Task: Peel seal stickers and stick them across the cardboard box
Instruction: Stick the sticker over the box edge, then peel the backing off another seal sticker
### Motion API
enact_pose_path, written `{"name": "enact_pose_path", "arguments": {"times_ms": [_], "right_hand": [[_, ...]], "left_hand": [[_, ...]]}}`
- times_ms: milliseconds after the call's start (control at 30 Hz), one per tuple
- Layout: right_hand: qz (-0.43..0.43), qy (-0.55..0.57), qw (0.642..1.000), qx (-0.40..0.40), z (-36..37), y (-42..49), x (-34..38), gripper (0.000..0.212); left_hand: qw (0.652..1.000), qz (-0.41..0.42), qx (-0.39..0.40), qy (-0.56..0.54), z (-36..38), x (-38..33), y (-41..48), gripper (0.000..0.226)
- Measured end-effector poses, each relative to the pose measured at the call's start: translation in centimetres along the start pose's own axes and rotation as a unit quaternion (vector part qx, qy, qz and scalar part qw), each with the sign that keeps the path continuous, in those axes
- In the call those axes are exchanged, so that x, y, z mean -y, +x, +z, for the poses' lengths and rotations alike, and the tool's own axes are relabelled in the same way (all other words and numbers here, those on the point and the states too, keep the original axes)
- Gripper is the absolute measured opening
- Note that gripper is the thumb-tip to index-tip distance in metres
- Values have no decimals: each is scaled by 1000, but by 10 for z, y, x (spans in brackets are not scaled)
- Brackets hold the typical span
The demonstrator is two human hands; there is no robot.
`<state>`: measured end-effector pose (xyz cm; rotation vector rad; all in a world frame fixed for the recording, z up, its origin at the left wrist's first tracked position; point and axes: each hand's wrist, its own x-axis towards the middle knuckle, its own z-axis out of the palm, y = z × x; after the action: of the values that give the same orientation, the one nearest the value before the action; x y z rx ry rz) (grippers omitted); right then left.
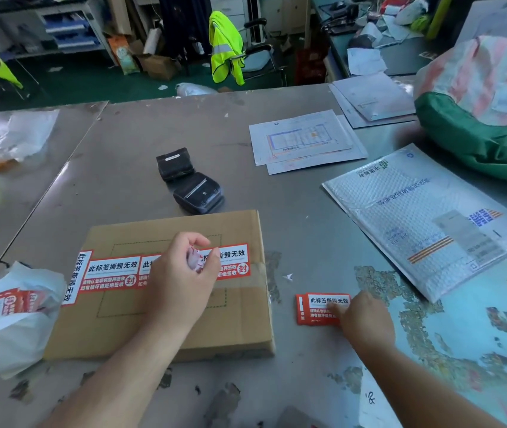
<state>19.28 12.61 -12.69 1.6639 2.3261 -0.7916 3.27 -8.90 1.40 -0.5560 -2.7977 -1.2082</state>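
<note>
A flat cardboard box lies on a grey bench, close to the viewer. A row of red and white seal stickers runs across its taped top, and another sticker wraps over its left edge. The left hand hovers above the row, its grip closed on a crumpled scrap of paper. Just right of the box, a small stack of stickers sits on the bench. The right hand reaches to it, fingers stretched out, tips touching the top sticker, grip open. Two black printers sit behind the box. A white bag lies left and a bubble mailer right.
</note>
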Motion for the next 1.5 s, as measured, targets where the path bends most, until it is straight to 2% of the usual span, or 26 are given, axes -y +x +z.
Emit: {"name": "enact_pose_path", "arguments": {"times_ms": [200, 333, 533, 600, 767, 833, 967, 1067, 1200, 1367, 1500], "right_hand": [[3, -6, 999, -38, 0, 0, -1, 48], [9, 72, 997, 12, -7, 4, -1, 38], [-49, 164, 985, 30, -37, -17, 16, 33], [-61, 214, 974, 38, -50, -27, 24, 29], [-139, 370, 918, 44, -82, -55, 46, 20], [-176, 401, 898, 42, -95, -65, 55, 18], [-233, 461, 853, 76, -112, -85, 74, 16], [-254, 472, 839, 99, -117, -95, 85, 16], [-277, 466, 834, 100, -117, -101, 90, 14], [-283, 418, 861, 54, -115, -104, 93, 12], [-282, 399, 872, 26, -115, -103, 95, 14]], "left_hand": [[1000, 5, 4, 12, -1, -2, -1, 14], [1000, 7, 2, 18, -2, -3, -1, 14], [1000, -6, -20, -3, -5, -9, -3, 20], [999, -6, -24, -29, -6, -10, -4, 22], [996, -16, -10, -85, -14, -18, -2, 3], [993, -34, 20, -114, -17, -26, -2, 7], [970, -84, 146, -173, -14, -47, -5, 25], [958, -81, 203, -188, -13, -58, -9, 34], [973, -40, 167, -152, -20, -59, -10, 27], [986, -21, 119, -116, -25, -60, -15, 22], [980, -37, 127, -146, -26, -57, -16, 27]]}}
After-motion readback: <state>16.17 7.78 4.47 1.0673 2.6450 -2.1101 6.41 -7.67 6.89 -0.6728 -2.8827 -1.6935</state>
